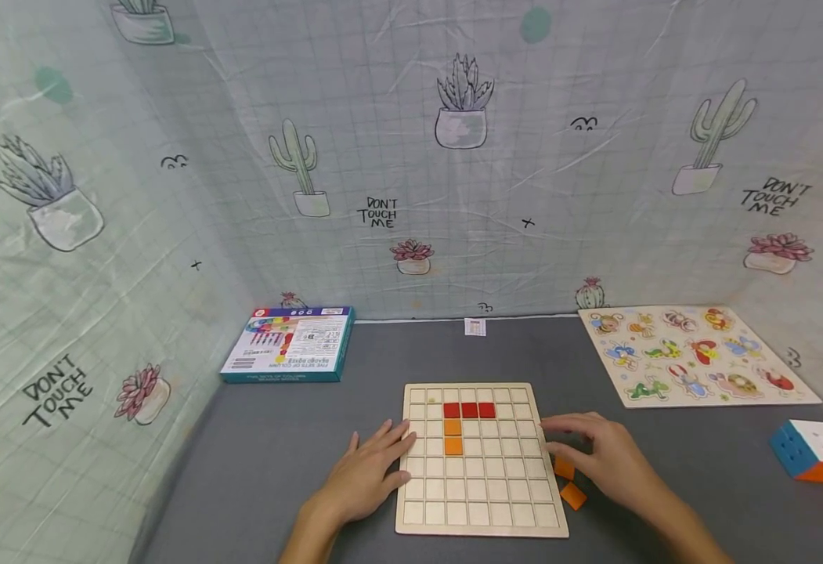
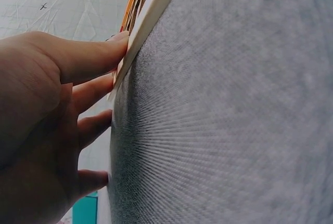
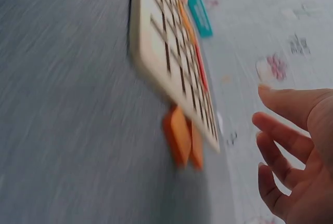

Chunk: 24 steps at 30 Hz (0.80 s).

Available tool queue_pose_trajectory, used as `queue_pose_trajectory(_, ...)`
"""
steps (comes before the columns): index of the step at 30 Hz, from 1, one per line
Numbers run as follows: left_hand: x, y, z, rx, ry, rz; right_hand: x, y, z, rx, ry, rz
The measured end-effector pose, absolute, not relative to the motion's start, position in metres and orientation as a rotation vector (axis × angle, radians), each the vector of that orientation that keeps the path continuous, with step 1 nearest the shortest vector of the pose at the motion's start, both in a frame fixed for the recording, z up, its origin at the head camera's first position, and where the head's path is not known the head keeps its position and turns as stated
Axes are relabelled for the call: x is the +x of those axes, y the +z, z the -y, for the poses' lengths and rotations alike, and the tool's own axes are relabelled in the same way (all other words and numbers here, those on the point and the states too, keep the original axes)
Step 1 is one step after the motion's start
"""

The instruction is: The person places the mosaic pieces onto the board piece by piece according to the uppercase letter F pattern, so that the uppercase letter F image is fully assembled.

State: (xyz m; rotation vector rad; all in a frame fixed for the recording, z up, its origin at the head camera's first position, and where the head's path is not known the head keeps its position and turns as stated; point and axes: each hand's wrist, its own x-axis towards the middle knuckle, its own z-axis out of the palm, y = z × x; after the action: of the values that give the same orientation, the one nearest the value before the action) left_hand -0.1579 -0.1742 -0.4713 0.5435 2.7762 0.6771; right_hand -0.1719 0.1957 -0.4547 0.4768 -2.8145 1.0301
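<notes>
A light wooden grid board (image 1: 489, 470) lies on the grey tabletop. Three red square tiles (image 1: 470, 410) fill a row near its top, and two orange tiles (image 1: 453, 446) run down below the leftmost red one. My left hand (image 1: 362, 478) rests at the board's left edge with fingers spread, the thumb (image 2: 99, 55) touching the rim in the left wrist view. Beside the right edge, my right hand (image 1: 611, 458) hovers with fingers loosely bent and nothing between them. Two loose orange tiles (image 1: 573, 496) lie below that hand, close against the board's side (image 3: 156, 78).
A blue and white box (image 1: 287, 345) lies at the back left. At the back right is a wooden insect puzzle (image 1: 693, 352), with a colourful puzzle cube (image 1: 820, 450) nearer on the right. A small white label (image 1: 475, 327) sits by the cactus-print curtain (image 1: 467, 204).
</notes>
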Motion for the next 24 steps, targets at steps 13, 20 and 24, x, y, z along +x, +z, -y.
queue_pose_trajectory(13,-0.157,-0.47,0.174,0.525,0.695,-2.774,-0.156,-0.484,-0.229,0.405,0.796,2.823)
queue_pose_trajectory(20,-0.158,-0.47,0.174,0.522,0.689,-2.775,-0.156,-0.487,-0.226,0.404,0.818,2.907)
queue_pose_trajectory(24,-0.158,-0.47,0.174,0.528,0.689,-2.776,-0.157,-0.487,-0.225,0.382,0.836,2.962)
